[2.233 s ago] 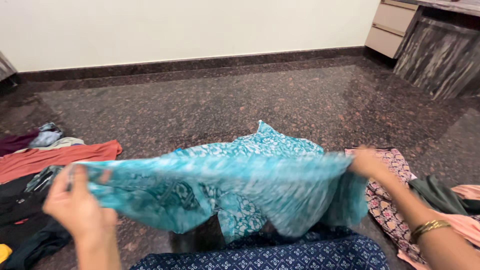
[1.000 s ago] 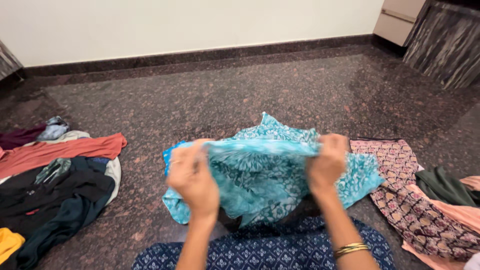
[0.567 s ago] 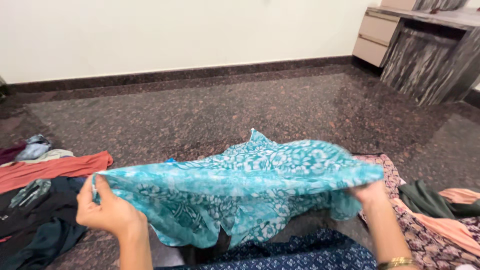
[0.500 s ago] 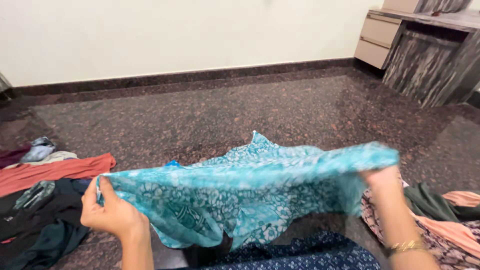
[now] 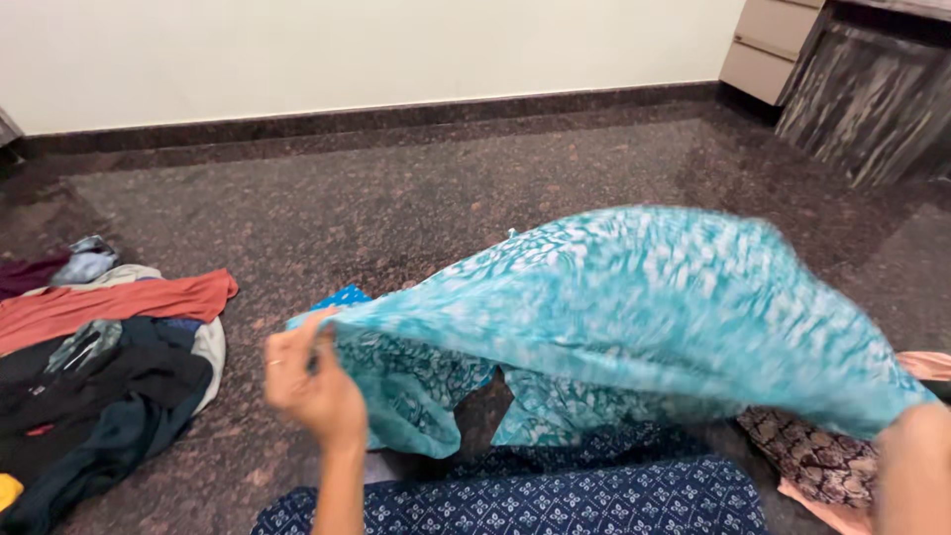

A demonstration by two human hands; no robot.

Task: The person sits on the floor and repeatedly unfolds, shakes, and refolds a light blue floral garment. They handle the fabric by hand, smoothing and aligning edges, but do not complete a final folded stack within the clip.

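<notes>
Teal patterned cloth [image 5: 634, 297] is up in the air, ballooning and blurred, stretched across the middle of the view from eight o'clock to four o'clock above the dark speckled floor [image 5: 416, 188]. The left hand [image 5: 312, 376] pinches one corner between thumb and fingers, fist closed round the edge. The right hand [image 5: 916, 466], low at four o'clock, is half out of view and blurred; it seems to grip the far corner, though the fingers can't be made out.

By the look of it this is the shake-out, the fabric being flapped open before it is laid or folded. The next move calls for both corners held level and taut so the cloth comes down flat.

Against half a second earlier, the cloth has billowed much higher and wider, the hands are further apart, and the right hand has dropped lower.

At nine o'clock sits a heap of clothes [image 5: 99, 367]; a navy dotted garment [image 5: 555, 495] lies at six o'clock.
</notes>
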